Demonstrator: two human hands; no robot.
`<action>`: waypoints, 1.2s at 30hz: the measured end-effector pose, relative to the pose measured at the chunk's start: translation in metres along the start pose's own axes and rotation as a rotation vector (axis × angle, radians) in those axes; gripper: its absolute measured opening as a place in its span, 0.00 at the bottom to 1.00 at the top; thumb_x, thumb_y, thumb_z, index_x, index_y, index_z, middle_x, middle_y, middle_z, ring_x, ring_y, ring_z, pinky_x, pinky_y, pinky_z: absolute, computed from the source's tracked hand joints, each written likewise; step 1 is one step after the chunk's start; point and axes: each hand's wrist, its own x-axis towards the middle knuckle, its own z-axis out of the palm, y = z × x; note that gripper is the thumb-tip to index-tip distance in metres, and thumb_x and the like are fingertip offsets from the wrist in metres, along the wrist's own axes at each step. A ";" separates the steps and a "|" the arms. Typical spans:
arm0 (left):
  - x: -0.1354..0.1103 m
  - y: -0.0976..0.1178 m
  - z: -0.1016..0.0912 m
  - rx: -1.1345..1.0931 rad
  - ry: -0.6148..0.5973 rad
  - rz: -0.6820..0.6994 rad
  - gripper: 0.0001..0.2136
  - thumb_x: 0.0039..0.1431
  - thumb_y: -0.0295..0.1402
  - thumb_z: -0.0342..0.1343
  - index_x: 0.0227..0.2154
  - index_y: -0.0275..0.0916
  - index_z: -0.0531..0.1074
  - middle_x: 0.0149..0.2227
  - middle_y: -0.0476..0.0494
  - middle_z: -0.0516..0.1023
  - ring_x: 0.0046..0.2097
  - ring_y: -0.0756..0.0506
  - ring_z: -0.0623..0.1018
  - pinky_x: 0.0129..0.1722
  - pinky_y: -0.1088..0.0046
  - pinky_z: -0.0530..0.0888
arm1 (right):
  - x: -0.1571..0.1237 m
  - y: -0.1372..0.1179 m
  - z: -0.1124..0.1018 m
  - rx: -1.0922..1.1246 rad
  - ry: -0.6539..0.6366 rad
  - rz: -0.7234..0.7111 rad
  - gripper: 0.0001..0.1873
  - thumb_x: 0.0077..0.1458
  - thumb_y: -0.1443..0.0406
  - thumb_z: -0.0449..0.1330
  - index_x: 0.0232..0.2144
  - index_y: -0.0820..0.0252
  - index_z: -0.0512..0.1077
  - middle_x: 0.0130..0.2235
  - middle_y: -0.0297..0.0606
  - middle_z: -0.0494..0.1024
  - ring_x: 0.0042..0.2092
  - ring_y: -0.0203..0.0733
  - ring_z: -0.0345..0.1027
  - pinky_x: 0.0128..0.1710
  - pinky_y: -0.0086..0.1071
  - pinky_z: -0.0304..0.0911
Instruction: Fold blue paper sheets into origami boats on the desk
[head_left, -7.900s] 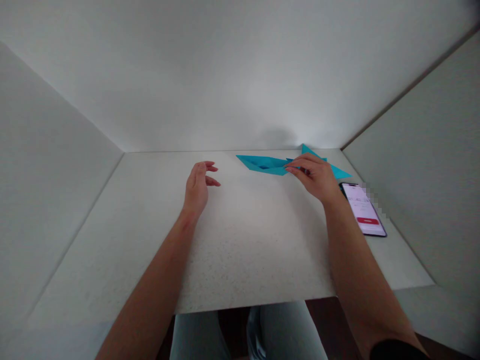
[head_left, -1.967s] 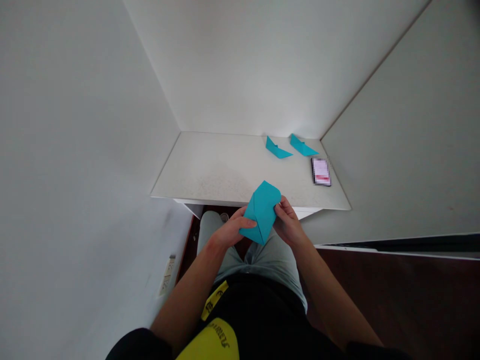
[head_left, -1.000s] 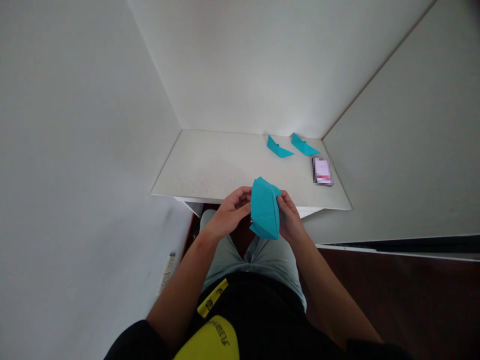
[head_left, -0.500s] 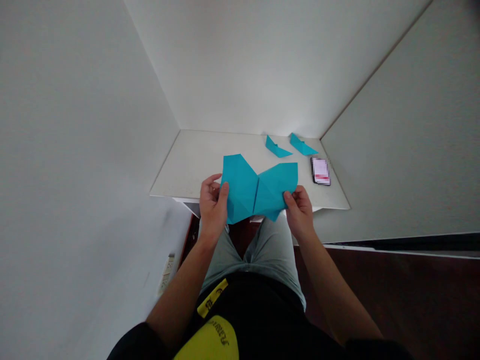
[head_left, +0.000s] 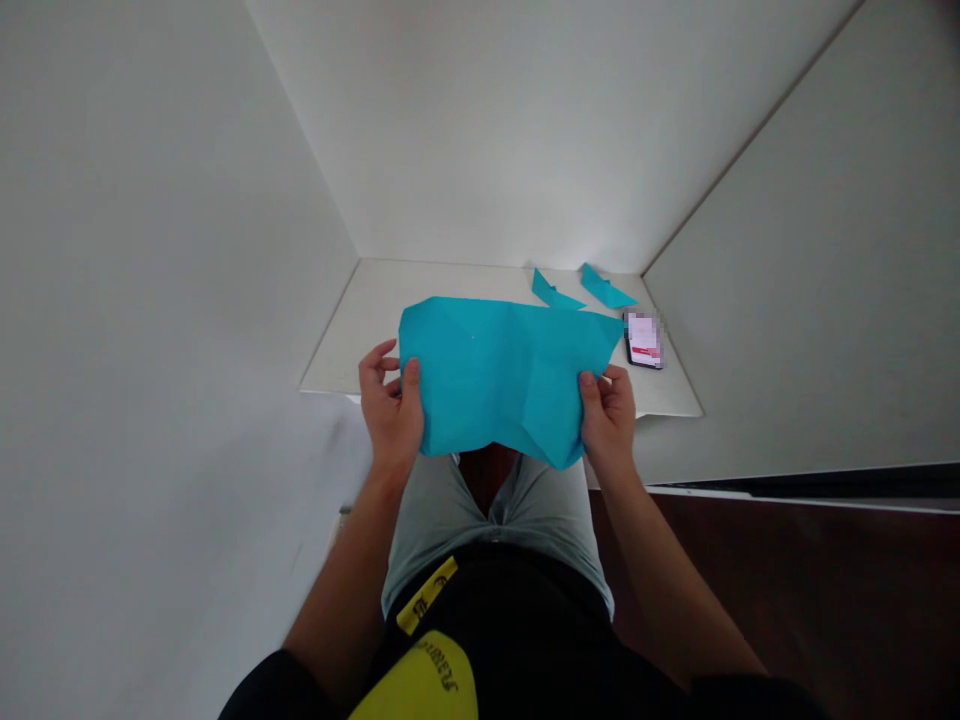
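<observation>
Left hand (head_left: 388,410) pinches side edge of teal paper sheet (head_left: 502,375): thumb pressed on top, other fingers spread beneath. Right hand (head_left: 608,422) pinches opposite edge, thumb on top, fingers mostly hidden behind. Wide grip spreads sheet open, creases showing, held over front edge of table (head_left: 352,345). Past fingertips, paper boat (head_left: 555,292) and second boat (head_left: 607,288) sit near far wall; phone (head_left: 643,338) beyond right thumb. Open tabletop beyond left fingers.

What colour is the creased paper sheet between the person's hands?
The creased paper sheet is plain bright turquoise, best seen in the head view.
</observation>
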 end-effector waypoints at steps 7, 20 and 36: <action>0.027 -0.030 -0.011 0.079 -0.125 -0.049 0.24 0.67 0.45 0.65 0.61 0.45 0.68 0.43 0.50 0.72 0.32 0.53 0.76 0.28 0.80 0.72 | 0.038 0.026 -0.017 0.032 -0.185 0.187 0.30 0.55 0.42 0.71 0.49 0.50 0.70 0.31 0.28 0.79 0.29 0.39 0.67 0.27 0.31 0.63; 0.081 -0.128 0.023 0.293 -0.241 -0.149 0.20 0.69 0.38 0.58 0.60 0.38 0.67 0.42 0.47 0.75 0.33 0.50 0.74 0.35 0.74 0.72 | 0.077 0.081 -0.014 -0.136 -0.527 0.458 0.62 0.45 0.62 0.75 0.77 0.50 0.50 0.37 0.28 0.79 0.33 0.41 0.77 0.38 0.39 0.77; 0.048 -0.136 0.094 1.013 -0.723 0.375 0.33 0.75 0.45 0.47 0.74 0.29 0.60 0.79 0.30 0.55 0.81 0.32 0.49 0.78 0.50 0.50 | 0.045 0.086 0.081 -0.940 -0.770 -0.307 0.29 0.75 0.58 0.46 0.70 0.62 0.68 0.70 0.53 0.72 0.71 0.57 0.64 0.72 0.52 0.59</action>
